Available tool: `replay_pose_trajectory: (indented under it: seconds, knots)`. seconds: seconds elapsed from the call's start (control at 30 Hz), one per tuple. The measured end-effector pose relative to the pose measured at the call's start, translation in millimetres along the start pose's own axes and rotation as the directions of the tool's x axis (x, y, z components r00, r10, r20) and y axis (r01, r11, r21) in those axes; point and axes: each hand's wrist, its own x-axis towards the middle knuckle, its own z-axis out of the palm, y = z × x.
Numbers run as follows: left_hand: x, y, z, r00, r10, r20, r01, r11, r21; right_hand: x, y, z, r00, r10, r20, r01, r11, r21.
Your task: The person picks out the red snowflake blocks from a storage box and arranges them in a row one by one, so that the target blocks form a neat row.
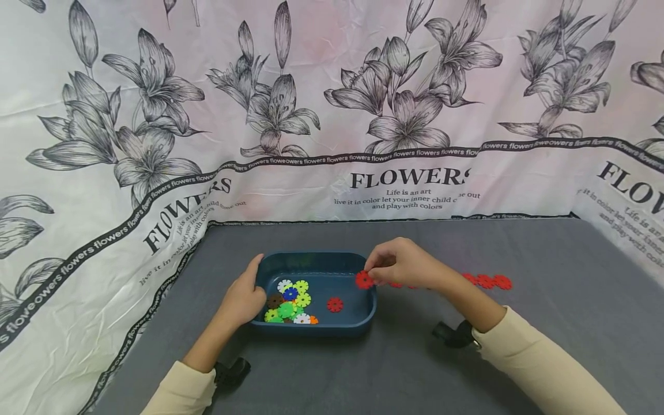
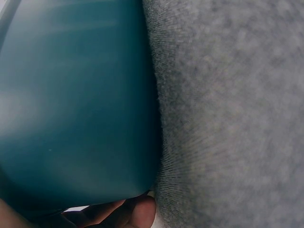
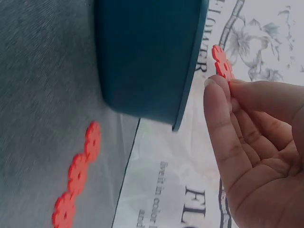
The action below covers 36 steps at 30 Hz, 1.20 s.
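At the left end of a dark blue plastic bin [image 1: 332, 329], my left hand [image 1: 244, 297] grips the wall, thumb over the rim. In the left wrist view, the fingers [image 2: 142, 211] bend round the far end of the bin [image 2: 80, 114]. My right hand [image 1: 396, 262] pinches a red notched plastic disc [image 1: 364, 280] between thumb and forefinger, over the bin's right rim. The same red disc [image 3: 221, 62] stands clear of the bin in the right wrist view. Inside the bin, one red disc [image 1: 335, 304] lies apart from a mixed-colour pile of discs [image 1: 287, 310].
A row of red discs [image 1: 486, 281] lies on the grey tabletop [image 1: 415, 369] right of the bin, partly hidden behind my right forearm. A flower-printed cloth [image 1: 404, 190] hangs along the back and sides. Dark straps [image 1: 233, 372] sit at both wrists.
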Motion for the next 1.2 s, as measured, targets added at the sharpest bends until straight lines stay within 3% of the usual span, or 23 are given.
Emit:
replay_pose_trajectory:
  seconds: [0.47,0.9,1.2]
  knots:
    - [0.9,-0.2,0.5,1.000,0.000,-0.013,0.001,1.000,0.007,-36.7,29.0,-34.0,0.991,0.099,-0.095,-0.098,0.995,0.009]
    - [1.7,-1.9,1.6,1.000,0.001,-0.018,0.000,1.000,0.015,-62.8,49.3,-53.8,0.976,0.173,-0.132,-0.169,0.985,0.037]
    - [1.8,-2.9,2.2,1.000,-0.006,-0.021,0.007,1.000,0.018,-82.8,62.3,-68.8,0.949,0.264,-0.173,-0.263,0.964,0.030]
